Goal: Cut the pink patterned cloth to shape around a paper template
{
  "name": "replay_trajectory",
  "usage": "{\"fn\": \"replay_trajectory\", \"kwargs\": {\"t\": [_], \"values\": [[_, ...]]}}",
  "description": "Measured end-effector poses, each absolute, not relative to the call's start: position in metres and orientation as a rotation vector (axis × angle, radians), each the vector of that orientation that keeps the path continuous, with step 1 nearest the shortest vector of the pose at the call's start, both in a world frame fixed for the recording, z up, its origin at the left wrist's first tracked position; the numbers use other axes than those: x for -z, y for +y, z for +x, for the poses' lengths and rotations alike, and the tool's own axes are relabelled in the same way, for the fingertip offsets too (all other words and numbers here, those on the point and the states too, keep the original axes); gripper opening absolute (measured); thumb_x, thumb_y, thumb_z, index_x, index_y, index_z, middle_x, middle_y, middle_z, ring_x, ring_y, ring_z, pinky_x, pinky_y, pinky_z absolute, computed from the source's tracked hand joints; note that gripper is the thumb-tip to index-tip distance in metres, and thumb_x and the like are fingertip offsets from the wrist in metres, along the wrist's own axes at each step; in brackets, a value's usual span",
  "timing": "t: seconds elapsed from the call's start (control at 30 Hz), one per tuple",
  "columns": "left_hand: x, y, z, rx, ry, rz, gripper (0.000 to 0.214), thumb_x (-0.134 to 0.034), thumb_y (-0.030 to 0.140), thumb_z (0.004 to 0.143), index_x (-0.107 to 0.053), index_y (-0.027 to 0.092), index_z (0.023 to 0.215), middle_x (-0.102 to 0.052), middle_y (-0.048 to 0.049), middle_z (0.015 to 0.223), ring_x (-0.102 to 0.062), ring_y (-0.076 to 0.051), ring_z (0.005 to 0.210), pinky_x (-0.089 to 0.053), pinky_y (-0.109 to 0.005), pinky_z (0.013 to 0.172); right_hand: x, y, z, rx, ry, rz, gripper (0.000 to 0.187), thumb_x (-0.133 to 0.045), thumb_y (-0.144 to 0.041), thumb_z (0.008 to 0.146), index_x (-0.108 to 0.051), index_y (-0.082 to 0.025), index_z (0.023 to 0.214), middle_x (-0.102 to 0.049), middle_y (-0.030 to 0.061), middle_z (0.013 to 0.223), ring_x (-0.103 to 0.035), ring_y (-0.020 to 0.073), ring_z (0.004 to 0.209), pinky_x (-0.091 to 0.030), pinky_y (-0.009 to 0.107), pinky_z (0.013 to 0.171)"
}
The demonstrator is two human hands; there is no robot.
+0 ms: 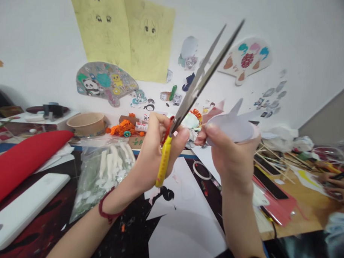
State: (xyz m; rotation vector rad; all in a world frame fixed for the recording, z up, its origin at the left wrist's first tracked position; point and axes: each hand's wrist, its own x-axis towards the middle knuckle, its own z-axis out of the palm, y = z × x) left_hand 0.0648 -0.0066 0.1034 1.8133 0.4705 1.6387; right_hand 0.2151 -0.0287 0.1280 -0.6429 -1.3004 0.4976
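My left hand point(152, 156), with a dark red bracelet at its wrist, is closed on a pair of scissors point(187, 96) with a yellow and red handle. The long blades point up and to the right, slightly apart at the tips. My right hand point(232, 160) pinches a rounded white paper cutout point(234, 128) with a narrow pointed strip standing up from it. The blades are left of the cutout and do not appear to touch it. Below the hands, a white sheet point(189, 226) with a black-haired drawn figure lies on the dark tabletop.
A clear bag of pale pieces point(105, 169), a long white case point(30, 209) and a red object point(26, 160) lie left. A beige bowl point(85, 122) and orange flowers point(123, 127) stand behind. A tape roll point(201, 170) is near centre. At far right is another person's hand point(339, 189).
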Motion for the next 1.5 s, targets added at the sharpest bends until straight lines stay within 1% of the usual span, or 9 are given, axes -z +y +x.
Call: {"fn": "replay_trajectory", "kwargs": {"t": [0.17,0.3,0.4,0.5,0.7,1.03,1.2,1.3,1.5], "values": [[-0.095,-0.012,0.069,-1.556,0.425,1.887,0.033,-0.065,0.040,0.098,-0.036,0.026,0.108,-0.059,-0.0012,0.100,-0.055,-0.013,0.075,-0.047,-0.030,0.066,-0.122,-0.028,0.208,-0.423,-1.232,-0.569,0.012,-0.082,-0.032,0.083,-0.074,-0.029,0.074,-0.072,-0.0031,0.067,-0.069,0.0159,0.059,-0.063,0.033,0.061],[-0.095,-0.017,0.071,-1.551,0.627,1.918,0.042,-0.066,0.047,0.095,-0.034,0.025,0.109,-0.058,-0.0050,0.106,-0.058,-0.017,0.085,-0.046,-0.036,0.073,-0.117,-0.025,0.201,-0.330,-1.136,-0.580,0.008,-0.079,-0.032,0.084,-0.072,-0.029,0.086,-0.074,-0.0016,0.080,-0.075,0.0196,0.084,-0.064,0.033,0.072],[-0.098,-0.020,0.072,-1.599,0.747,2.012,0.043,-0.066,0.050,0.093,-0.033,0.024,0.104,-0.055,-0.0050,0.100,-0.054,-0.019,0.084,-0.043,-0.038,0.072,-0.117,-0.025,0.196,-0.325,-1.003,-0.538,0.022,-0.082,-0.025,0.077,-0.071,-0.029,0.096,-0.075,-0.0013,0.092,-0.074,0.0190,0.092,-0.063,0.031,0.074],[-0.100,-0.023,0.073,-1.634,0.820,2.074,0.045,-0.068,0.050,0.090,-0.034,0.024,0.103,-0.052,-0.0057,0.100,-0.051,-0.021,0.086,-0.042,-0.039,0.073,-0.116,-0.025,0.192,-0.359,-0.973,-0.485,0.024,-0.084,-0.022,0.073,-0.072,-0.030,0.093,-0.074,-0.0024,0.091,-0.074,0.0166,0.089,-0.062,0.029,0.075],[-0.098,-0.024,0.073,-1.682,0.816,2.118,0.045,-0.072,0.044,0.088,-0.033,0.026,0.104,-0.051,-0.0049,0.101,-0.051,-0.021,0.087,-0.042,-0.038,0.073,-0.114,-0.027,0.189,-0.346,-0.966,-0.475,0.019,-0.080,-0.023,0.076,-0.069,-0.030,0.089,-0.068,-0.0029,0.087,-0.070,0.0146,0.081,-0.060,0.028,0.074],[-0.097,-0.024,0.071,-1.578,0.860,2.136,0.050,-0.072,0.049,0.087,-0.032,0.024,0.104,-0.050,-0.0085,0.106,-0.051,-0.025,0.093,-0.041,-0.040,0.075,-0.119,-0.028,0.189,-0.335,-0.936,-0.393,0.017,-0.080,-0.024,0.075,-0.070,-0.030,0.087,-0.069,-0.0043,0.081,-0.069,0.0132,0.072,-0.061,0.026,0.067],[-0.095,-0.023,0.071,-1.611,0.851,2.162,0.045,-0.072,0.038,0.087,-0.033,0.025,0.105,-0.052,-0.0078,0.104,-0.051,-0.025,0.093,-0.042,-0.041,0.076,-0.112,-0.026,0.191,-0.221,-0.976,-0.466,0.016,-0.078,-0.031,0.081,-0.068,-0.029,0.094,-0.071,-0.0011,0.089,-0.072,0.0166,0.082,-0.062,0.031,0.072],[-0.096,-0.024,0.071,-1.572,0.859,2.152,0.044,-0.071,0.031,0.085,-0.033,0.025,0.106,-0.053,-0.0085,0.105,-0.052,-0.025,0.092,-0.042,-0.042,0.076,-0.110,-0.025,0.192,-0.239,-1.038,-0.390,0.014,-0.076,-0.028,0.085,-0.070,-0.030,0.097,-0.072,-0.0023,0.091,-0.073,0.0146,0.088,-0.062,0.029,0.078],[-0.102,-0.029,0.070,-1.493,0.901,2.163,0.036,-0.062,0.038,0.093,-0.034,0.024,0.109,-0.056,-0.0107,0.108,-0.055,-0.028,0.098,-0.044,-0.045,0.081,-0.117,-0.023,0.187,-0.280,-0.884,-0.266,0.018,-0.088,-0.021,0.072,-0.075,-0.024,0.085,-0.073,-0.0061,0.082,-0.071,0.0094,0.076,-0.060,0.023,0.071]]}}
